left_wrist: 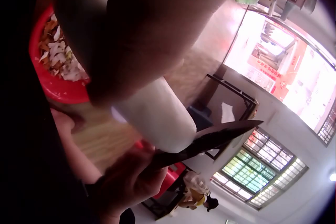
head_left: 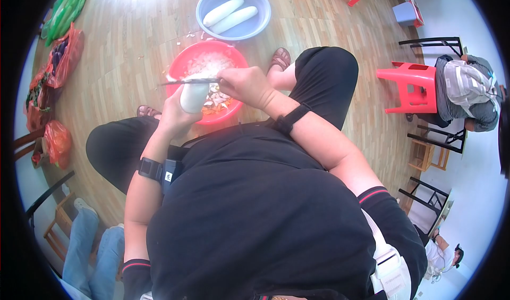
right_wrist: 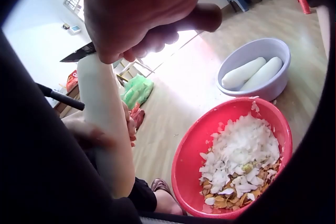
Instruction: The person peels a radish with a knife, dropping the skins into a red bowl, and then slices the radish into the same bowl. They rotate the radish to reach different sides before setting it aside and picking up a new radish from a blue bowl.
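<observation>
The left hand [head_left: 178,114] grips a thick white radish [head_left: 194,97] around its side, over a red basin [head_left: 241,61]. A knife [head_left: 188,81] is held by its handle in the right hand [head_left: 241,86], its dark blade lying across the radish's upper end. In the left wrist view the blade [left_wrist: 226,133] touches the radish's rounded tip [left_wrist: 176,129]. The right wrist view shows fingers curled round the wooden handle [right_wrist: 202,18]. White shreds [right_wrist: 241,142] and orange-brown peelings [right_wrist: 236,200] lie in the basin.
Beyond the red basin, a pale blue basin [head_left: 265,21] holds two white radishes [head_left: 234,20]. Plastic bags [head_left: 66,61] lie at the left. A red stool [head_left: 411,87] and a seated person [head_left: 481,90] are at the right; someone's legs in jeans [head_left: 82,241] show lower left.
</observation>
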{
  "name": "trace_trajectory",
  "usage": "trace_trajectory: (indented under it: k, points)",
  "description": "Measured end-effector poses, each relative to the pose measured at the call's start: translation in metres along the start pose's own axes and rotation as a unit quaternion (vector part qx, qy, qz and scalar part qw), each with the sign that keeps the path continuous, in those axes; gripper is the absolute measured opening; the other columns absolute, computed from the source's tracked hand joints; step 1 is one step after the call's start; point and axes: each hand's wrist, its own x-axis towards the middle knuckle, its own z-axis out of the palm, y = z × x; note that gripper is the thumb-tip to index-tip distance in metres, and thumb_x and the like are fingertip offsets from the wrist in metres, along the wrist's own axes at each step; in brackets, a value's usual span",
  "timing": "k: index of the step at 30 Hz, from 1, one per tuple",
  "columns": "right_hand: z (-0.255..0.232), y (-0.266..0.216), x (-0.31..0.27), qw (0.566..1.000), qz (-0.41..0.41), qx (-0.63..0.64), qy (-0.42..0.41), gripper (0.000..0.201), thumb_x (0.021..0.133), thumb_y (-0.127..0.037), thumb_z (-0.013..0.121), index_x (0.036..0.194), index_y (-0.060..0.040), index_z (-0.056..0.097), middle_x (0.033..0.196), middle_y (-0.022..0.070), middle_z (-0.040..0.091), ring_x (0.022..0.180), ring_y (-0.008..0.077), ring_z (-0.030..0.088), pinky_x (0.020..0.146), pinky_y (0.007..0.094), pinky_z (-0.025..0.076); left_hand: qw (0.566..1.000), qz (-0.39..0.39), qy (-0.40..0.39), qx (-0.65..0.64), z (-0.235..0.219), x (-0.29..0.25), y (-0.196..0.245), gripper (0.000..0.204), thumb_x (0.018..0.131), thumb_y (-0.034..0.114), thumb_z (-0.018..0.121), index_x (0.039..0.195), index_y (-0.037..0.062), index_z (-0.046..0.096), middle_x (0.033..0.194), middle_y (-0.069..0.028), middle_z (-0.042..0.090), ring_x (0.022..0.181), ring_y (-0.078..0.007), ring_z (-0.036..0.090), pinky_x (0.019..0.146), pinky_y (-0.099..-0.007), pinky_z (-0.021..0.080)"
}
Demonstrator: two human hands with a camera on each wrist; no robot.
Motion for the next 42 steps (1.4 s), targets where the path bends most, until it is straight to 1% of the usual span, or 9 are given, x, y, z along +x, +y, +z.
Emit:
trace_trajectory:
  k: [4,8,12,16,20,24,32,37,42]
  points:
    - [0.0,0.013,-0.005,0.997,0.06,-0.026,-0.045,0.011,0.082,-0.019,0.067,0.088,-0.0122,0.061,0.073,0.0082,0.064,0.066,0.0283,0.065,0.057,0.0378,0.052,0.999,0.03,-0.023,-0.023,0.0,0.001,0.0,0.06,0.066,0.013,0.074,0.122,0.0022,0.056,0.105,-0.0156,0.067,0.099,-0.0261,0.066,0.087,-0.0362,0.05]
    - [-0.002,0.007,-0.002,0.996,0.088,0.034,-0.002,0.012,0.083,-0.02,0.067,0.09,-0.0123,0.062,0.072,0.0093,0.064,0.067,0.0293,0.065,0.059,0.0379,0.052,0.999,0.025,-0.023,-0.041,0.001,0.002,-0.003,0.062,0.065,0.014,0.074,0.124,0.0028,0.055,0.105,-0.0144,0.067,0.1,-0.0255,0.066,0.088,-0.0358,0.05]
    - [-0.006,-0.001,0.001,0.997,0.043,0.068,0.003,0.013,0.081,-0.018,0.069,0.091,-0.0122,0.062,0.072,0.0081,0.064,0.066,0.0279,0.065,0.058,0.0365,0.052,0.999,0.025,-0.036,-0.016,-0.001,0.001,-0.001,0.063,0.065,0.015,0.074,0.124,0.0038,0.055,0.105,-0.0147,0.067,0.1,-0.0261,0.066,0.087,-0.0358,0.05]
    - [-0.011,-0.009,0.004,0.998,-0.034,0.044,0.009,0.015,0.078,-0.016,0.071,0.09,-0.0121,0.062,0.071,0.0049,0.063,0.064,0.0246,0.064,0.057,0.0345,0.051,0.999,0.015,-0.034,0.0,-0.001,0.002,0.0,0.049,0.065,0.015,0.073,0.11,0.0021,0.062,0.095,-0.0159,0.068,0.09,-0.0271,0.068,0.082,-0.0367,0.051]
    - [-0.009,-0.006,0.004,0.998,-0.051,0.023,0.011,0.016,0.076,-0.015,0.071,0.089,-0.0121,0.062,0.071,0.0037,0.062,0.064,0.023,0.064,0.056,0.0336,0.051,0.999,0.028,-0.04,0.022,-0.001,0.002,0.002,0.033,0.064,0.015,0.072,0.093,0.0,0.066,0.083,-0.0156,0.069,0.08,-0.0272,0.068,0.075,-0.0372,0.052]
    - [-0.011,-0.006,0.005,0.998,-0.056,0.009,0.006,0.015,0.076,-0.015,0.07,0.088,-0.012,0.061,0.072,0.0032,0.063,0.065,0.0225,0.065,0.056,0.0336,0.051,0.998,0.052,-0.039,0.023,-0.001,0.001,0.002,0.032,0.064,0.015,0.072,0.092,-0.0003,0.067,0.081,-0.0151,0.068,0.078,-0.0271,0.068,0.074,-0.0368,0.052]
    - [0.004,0.015,-0.005,0.998,0.004,-0.012,-0.056,0.012,0.082,-0.026,0.067,0.082,-0.0157,0.061,0.07,0.0036,0.064,0.064,0.0239,0.066,0.057,0.0364,0.052,0.996,0.077,-0.052,-0.017,0.0,-0.001,0.003,0.057,0.065,0.011,0.073,0.12,0.0033,0.057,0.104,-0.0176,0.066,0.099,-0.0289,0.066,0.086,-0.0364,0.05]
    - [-0.001,0.013,-0.002,0.991,0.123,0.031,-0.052,0.012,0.085,-0.026,0.062,0.083,-0.0144,0.061,0.074,0.0069,0.066,0.07,0.0275,0.067,0.061,0.0394,0.052,0.997,0.06,-0.049,-0.011,-0.003,-0.001,0.005,0.057,0.066,0.011,0.073,0.12,0.0027,0.058,0.105,-0.0172,0.067,0.1,-0.0284,0.066,0.087,-0.0362,0.05]
    - [0.002,0.014,-0.002,0.987,0.14,0.002,-0.079,0.014,0.085,-0.028,0.062,0.084,-0.0138,0.062,0.076,0.0069,0.068,0.073,0.0271,0.068,0.064,0.0399,0.053,0.998,0.051,-0.046,0.005,-0.002,0.0,0.003,0.062,0.064,0.01,0.076,0.12,0.0002,0.053,0.106,-0.0155,0.066,0.101,-0.0238,0.066,0.09,-0.0345,0.05]
